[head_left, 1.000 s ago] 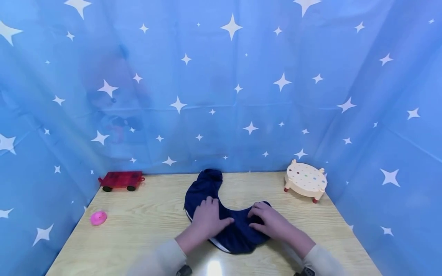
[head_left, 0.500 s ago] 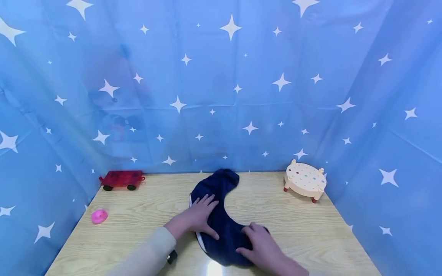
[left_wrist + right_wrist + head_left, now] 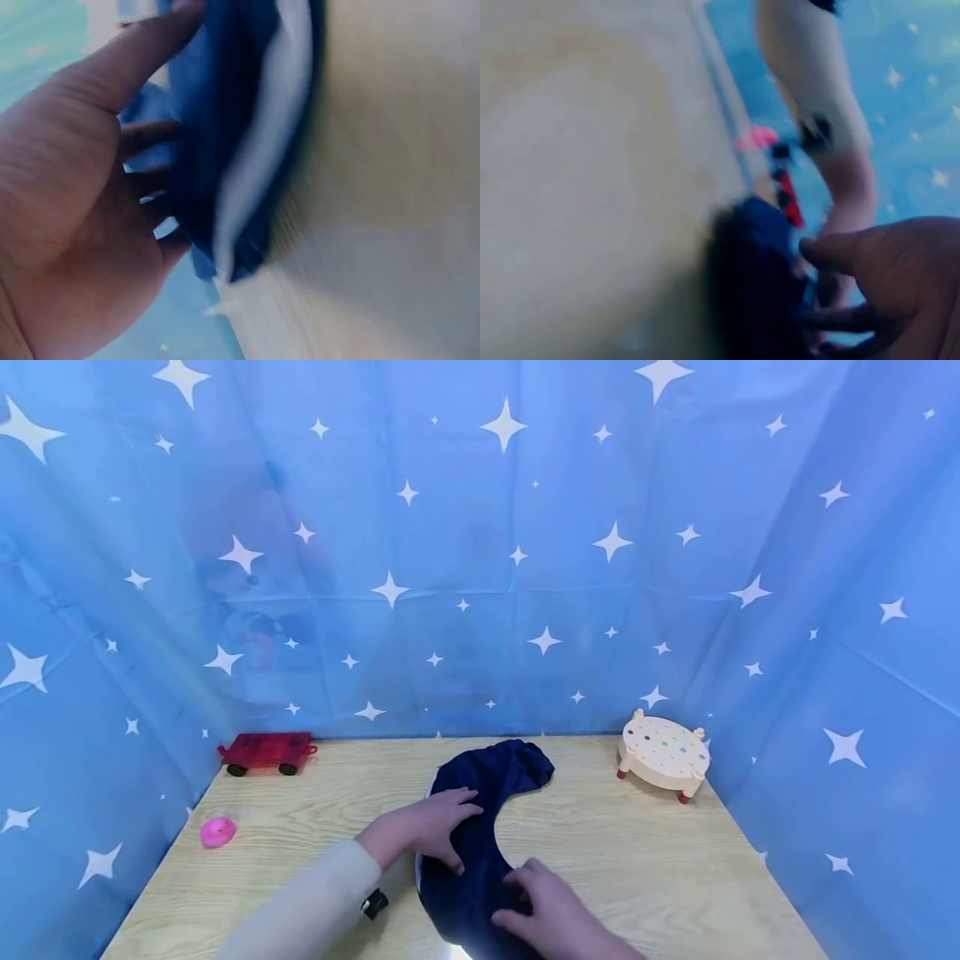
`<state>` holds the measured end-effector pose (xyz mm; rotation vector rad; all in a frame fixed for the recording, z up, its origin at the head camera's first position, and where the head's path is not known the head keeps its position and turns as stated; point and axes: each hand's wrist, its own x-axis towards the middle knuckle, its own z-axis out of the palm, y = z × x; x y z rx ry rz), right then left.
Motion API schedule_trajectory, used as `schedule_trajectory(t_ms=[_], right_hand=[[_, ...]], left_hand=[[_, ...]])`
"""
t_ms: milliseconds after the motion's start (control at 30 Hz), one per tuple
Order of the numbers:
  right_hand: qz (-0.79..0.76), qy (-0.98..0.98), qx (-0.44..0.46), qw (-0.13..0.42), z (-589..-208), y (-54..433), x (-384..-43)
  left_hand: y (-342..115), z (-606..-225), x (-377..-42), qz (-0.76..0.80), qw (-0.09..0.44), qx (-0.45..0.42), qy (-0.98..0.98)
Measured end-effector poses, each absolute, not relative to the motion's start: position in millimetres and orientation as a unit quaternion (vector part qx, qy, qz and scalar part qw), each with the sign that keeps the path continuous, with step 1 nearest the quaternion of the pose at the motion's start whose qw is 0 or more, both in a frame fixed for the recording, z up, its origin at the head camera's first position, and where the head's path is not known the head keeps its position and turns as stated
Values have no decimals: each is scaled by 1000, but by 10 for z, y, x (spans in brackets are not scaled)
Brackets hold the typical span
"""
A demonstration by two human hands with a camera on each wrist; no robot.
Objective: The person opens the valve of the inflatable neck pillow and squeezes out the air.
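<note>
A dark blue, crescent-shaped cushion like a neck pillow (image 3: 480,852) lies on the table, its bend to the left and a white strip (image 3: 262,135) along the outer edge. My left hand (image 3: 431,827) rests on the outer bend, fingers spread and thumb apart. In the left wrist view its fingers (image 3: 154,180) reach over the dark cloth. My right hand (image 3: 551,910) touches the near part of the cushion, fingers bent, with a gap between thumb and fingers. The near end of the cushion is partly hidden by this hand and the frame's bottom edge.
A red toy wagon (image 3: 268,752) stands at the back left, with a small pink toy (image 3: 217,832) in front of it. At the back right is a small cream stool-like toy (image 3: 666,749) with coloured dots. A blue starry curtain (image 3: 480,568) encloses the wooden table (image 3: 660,860).
The neck pillow has turned clockwise, its far end swinging right and its near end coming toward me. My right hand has moved nearer and left; the left hand has shifted slightly left.
</note>
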<state>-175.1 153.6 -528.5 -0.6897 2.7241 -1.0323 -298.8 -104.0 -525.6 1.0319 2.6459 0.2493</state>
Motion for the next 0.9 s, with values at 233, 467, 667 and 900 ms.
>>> schedule_trajectory(t_ms=[233,467,667,900], right_hand=[[-360,897,-253,-40,-5128,1606,-2770],[-242,904,-350,-38,-5251,1561,-3636],[-139,922,-360,-22,-5404,1708,-3842],[-186,944,-271,12,-5446,1937,-3532]], left_hand=[[-921,-5273,-2322,178,29,292,939],[-730,-5420,-1953,167,43,197,965],[-760,-5453,-2044,144,45,189,970],[-1276,-5339,-2519,169,116,285,936]])
